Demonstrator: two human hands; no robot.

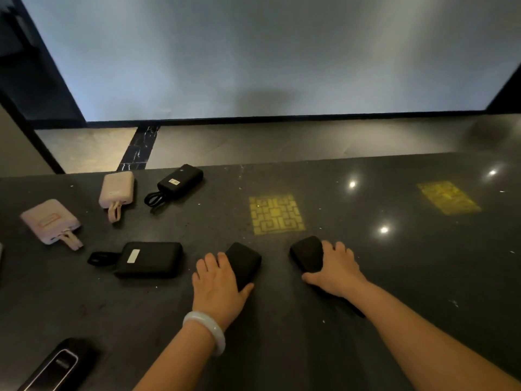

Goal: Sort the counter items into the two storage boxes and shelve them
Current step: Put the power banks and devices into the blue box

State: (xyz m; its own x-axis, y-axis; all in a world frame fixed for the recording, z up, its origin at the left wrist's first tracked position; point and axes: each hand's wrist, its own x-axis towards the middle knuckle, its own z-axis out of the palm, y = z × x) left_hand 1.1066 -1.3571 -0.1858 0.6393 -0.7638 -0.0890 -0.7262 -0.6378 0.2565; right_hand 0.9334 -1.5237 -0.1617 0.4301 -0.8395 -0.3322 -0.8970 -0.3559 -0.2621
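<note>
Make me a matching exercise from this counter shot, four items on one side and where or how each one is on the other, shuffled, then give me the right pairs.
Things
1. black power bank with white label
2. black power bank with looped cable
3. pink power bank at far left
4. white bangle

Places or states
A. on the left wrist
B. lies by the counter's far edge
C. lies just left of the left hand
D. strap points toward the camera, nearest the left frame edge

Pairs: 1-C, 2-B, 3-D, 4-A
</note>
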